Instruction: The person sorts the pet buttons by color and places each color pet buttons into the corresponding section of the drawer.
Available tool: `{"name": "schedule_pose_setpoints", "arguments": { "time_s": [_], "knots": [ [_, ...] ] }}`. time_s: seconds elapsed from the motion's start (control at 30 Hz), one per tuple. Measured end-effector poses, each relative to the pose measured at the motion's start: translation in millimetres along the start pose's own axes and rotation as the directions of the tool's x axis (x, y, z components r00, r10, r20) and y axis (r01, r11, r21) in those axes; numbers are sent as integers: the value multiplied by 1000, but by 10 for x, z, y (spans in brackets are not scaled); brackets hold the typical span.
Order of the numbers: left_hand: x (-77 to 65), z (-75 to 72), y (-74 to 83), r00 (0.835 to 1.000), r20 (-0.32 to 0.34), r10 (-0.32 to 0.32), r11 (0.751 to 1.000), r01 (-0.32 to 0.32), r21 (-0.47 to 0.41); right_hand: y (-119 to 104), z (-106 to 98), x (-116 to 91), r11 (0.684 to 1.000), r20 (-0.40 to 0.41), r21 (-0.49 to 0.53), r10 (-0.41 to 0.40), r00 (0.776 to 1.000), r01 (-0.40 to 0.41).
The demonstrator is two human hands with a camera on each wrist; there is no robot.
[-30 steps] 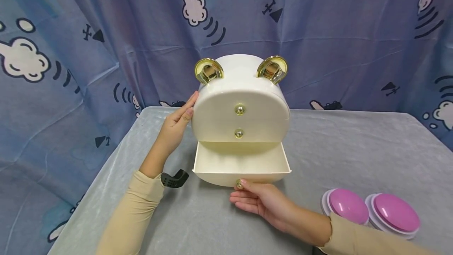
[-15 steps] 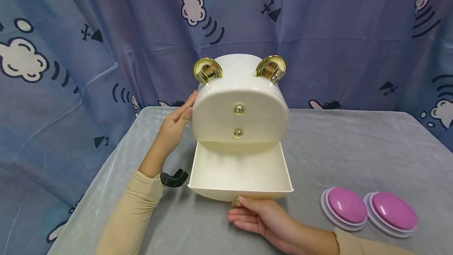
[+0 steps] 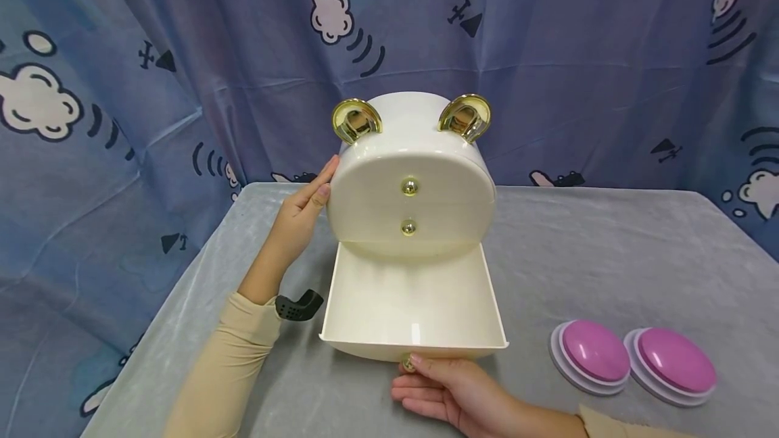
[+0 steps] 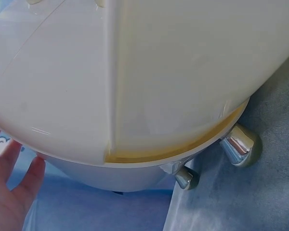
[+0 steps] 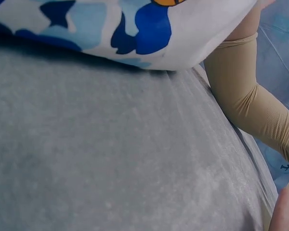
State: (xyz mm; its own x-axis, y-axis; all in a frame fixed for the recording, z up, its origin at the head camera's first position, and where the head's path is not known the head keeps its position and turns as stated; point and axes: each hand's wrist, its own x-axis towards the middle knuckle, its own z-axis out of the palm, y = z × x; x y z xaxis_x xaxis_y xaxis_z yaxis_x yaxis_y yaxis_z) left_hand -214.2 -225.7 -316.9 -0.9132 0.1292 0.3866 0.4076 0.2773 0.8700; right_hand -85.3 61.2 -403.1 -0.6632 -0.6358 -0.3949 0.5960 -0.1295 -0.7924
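Observation:
A white, round-topped storage box (image 3: 420, 130) with gold ears stands on the grey-covered table, its bottom drawer (image 3: 414, 303) pulled far out and bare inside. Two gold knobs mark the box's front above that drawer. My left hand (image 3: 298, 215) lies against the box's left side with fingers straight; in the left wrist view its fingers (image 4: 31, 178) touch the curved edge. Thumb and finger of my right hand (image 3: 447, 387) pinch the drawer's small gold knob (image 3: 408, 363), while the other fingers are loosely bent below it. Gold feet (image 4: 240, 144) show under the box.
Two pink-domed push lights or buttons (image 3: 596, 350) with white bases sit side by side on the table at the right. A patterned blue curtain (image 3: 548, 73) hangs behind the table. White cloth with blue patches (image 5: 149, 29) fills the top of the right wrist view.
The bottom drawer has slid further out toward me, my right hand moving with its knob. My left hand has stayed on the box's side.

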Motion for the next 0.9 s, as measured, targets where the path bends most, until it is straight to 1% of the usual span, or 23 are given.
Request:
{"name": "schedule_pose_setpoints", "arguments": {
  "time_s": [0.2,0.3,0.43,0.5,0.6,0.63,0.67,0.73,0.77,0.8,0.87,0.9],
  "knots": [
    [-2,13,29,1000,-4,7,1000,-7,-17,43,-12,-11,1000,17,-1,12,1000,-12],
    [2,15,40,1000,-5,4,1000,-4,-12,46,-12,-12,1000,2,0,24,1000,-24],
    [2,11,44,1000,-2,4,1000,-4,-14,57,-4,-19,999,-15,-26,21,1000,-22],
    [0,10,38,1000,-2,8,1000,-8,-22,63,-5,-45,998,8,-59,21,1000,-21],
    [-5,9,25,1000,-4,15,999,-15,-33,61,-17,-126,992,77,-127,3,997,7],
    [-5,10,22,1000,-5,16,999,-16,-33,52,-25,-169,989,102,-148,-8,995,23],
    [-4,11,18,1000,-6,16,999,-17,-34,39,-44,-213,984,146,-168,-40,989,65],
    [-1,13,12,1000,-5,13,999,-13,-31,-9,-88,-312,960,216,-211,-139,966,185],
    [-1,15,12,1000,-4,12,999,-12,-29,-41,-107,-372,943,222,-232,-187,957,238],
    [0,16,12,1000,-3,11,1000,-11,-26,-69,-141,-424,914,241,-251,-261,935,320],
    [0,15,10,1000,-2,13,1000,-13,-23,-139,-210,-545,850,214,-308,-375,902,427],
    [-2,14,8,1000,-2,13,1000,-13,-20,-177,-240,-606,824,167,-349,-413,895,446]
  ]
}}
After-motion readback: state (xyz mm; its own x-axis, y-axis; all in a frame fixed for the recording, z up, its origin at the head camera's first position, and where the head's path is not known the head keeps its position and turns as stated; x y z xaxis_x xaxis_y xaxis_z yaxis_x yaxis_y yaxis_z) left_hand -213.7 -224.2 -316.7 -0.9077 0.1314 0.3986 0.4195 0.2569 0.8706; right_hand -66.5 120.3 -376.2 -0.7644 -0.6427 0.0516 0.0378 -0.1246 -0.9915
